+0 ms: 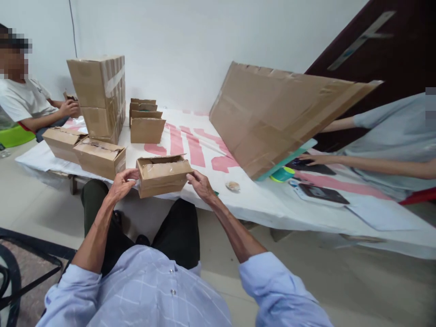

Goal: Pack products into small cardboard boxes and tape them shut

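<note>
White cloth (265,202), oblong cardboard box (165,178), left fingers (131,173) and right fingers (195,177) gripping its ends

In the middle of the frame one carton (163,179) stands at the near edge of the table (272,204), between the left hand (123,185) and the right hand (203,186); to its left are two other cartons (100,158), side by side; behind these — at the upper left — rises the stack of cartons (90,86); right of this stack stands the row of boxes (148,130); right of centre is the large cardboard panel (272,113), tilted; beside its lower edge, the roll (282,174); farther right lies the phone (323,194).
</note>
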Available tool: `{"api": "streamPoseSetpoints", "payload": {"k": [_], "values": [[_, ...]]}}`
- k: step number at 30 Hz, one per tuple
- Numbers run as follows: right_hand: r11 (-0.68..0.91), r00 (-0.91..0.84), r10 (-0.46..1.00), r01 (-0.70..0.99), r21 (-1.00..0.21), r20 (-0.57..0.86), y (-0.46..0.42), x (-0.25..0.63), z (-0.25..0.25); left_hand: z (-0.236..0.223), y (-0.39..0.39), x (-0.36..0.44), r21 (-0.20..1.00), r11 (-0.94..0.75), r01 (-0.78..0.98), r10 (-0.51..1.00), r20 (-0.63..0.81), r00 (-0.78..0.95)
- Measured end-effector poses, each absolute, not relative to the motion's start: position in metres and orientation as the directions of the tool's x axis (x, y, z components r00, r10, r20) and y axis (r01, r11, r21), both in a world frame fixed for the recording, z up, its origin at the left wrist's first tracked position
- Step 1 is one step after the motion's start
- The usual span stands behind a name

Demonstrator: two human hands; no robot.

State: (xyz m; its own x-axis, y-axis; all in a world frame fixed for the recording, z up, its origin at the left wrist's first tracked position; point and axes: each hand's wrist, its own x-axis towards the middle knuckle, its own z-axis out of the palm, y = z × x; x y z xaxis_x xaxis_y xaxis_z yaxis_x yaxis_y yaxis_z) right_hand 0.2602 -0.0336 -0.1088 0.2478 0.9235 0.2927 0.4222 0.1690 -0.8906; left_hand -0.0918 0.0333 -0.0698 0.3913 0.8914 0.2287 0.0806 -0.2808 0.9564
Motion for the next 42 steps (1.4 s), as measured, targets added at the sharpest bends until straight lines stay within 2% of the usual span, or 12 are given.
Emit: {"api": "streamPoseSetpoints", "payload": {"k": [4,9,17,23,31,37,40,42], "values": [[0.125,0.289,0.922,0.405,-0.906,0.257,-0.036,0.267,-0.116,-0.083,0.035,-0.084,0.945,-0.321,0.065,0.900,0.282,0.333],[0.094,0.304,0.927,0.380,-0.920,0.220,-0.034,0.271,-0.123,-0.097,0.034,-0.074,0.968,-0.252,-0.018,0.907,0.242,0.344],[0.079,0.348,0.914,0.356,-0.931,0.210,-0.038,0.268,-0.121,-0.087,0.016,-0.075,0.902,-0.430,0.041,0.824,0.373,0.427],[0.091,0.344,0.899,0.462,-0.882,0.272,-0.059,0.248,-0.118,-0.073,0.024,-0.081,0.869,-0.480,0.122,0.784,0.362,0.504],[0.193,0.318,0.877,0.453,-0.870,0.360,-0.073,0.221,-0.109,-0.055,0.053,-0.084,0.803,-0.555,0.216,0.760,0.383,0.525],[0.274,0.254,0.870,0.465,-0.842,0.424,-0.067,0.233,-0.113,-0.045,0.059,-0.087,0.813,-0.497,0.301,0.793,0.286,0.538],[0.290,0.244,0.848,0.531,-0.796,0.471,-0.062,0.245,-0.114,-0.043,0.061,-0.087,0.824,-0.481,0.300,0.798,0.270,0.539],[0.224,0.291,0.818,0.633,-0.741,0.496,-0.058,0.258,-0.113,-0.043,0.062,-0.087,0.828,-0.476,0.296,0.796,0.263,0.545]]}}
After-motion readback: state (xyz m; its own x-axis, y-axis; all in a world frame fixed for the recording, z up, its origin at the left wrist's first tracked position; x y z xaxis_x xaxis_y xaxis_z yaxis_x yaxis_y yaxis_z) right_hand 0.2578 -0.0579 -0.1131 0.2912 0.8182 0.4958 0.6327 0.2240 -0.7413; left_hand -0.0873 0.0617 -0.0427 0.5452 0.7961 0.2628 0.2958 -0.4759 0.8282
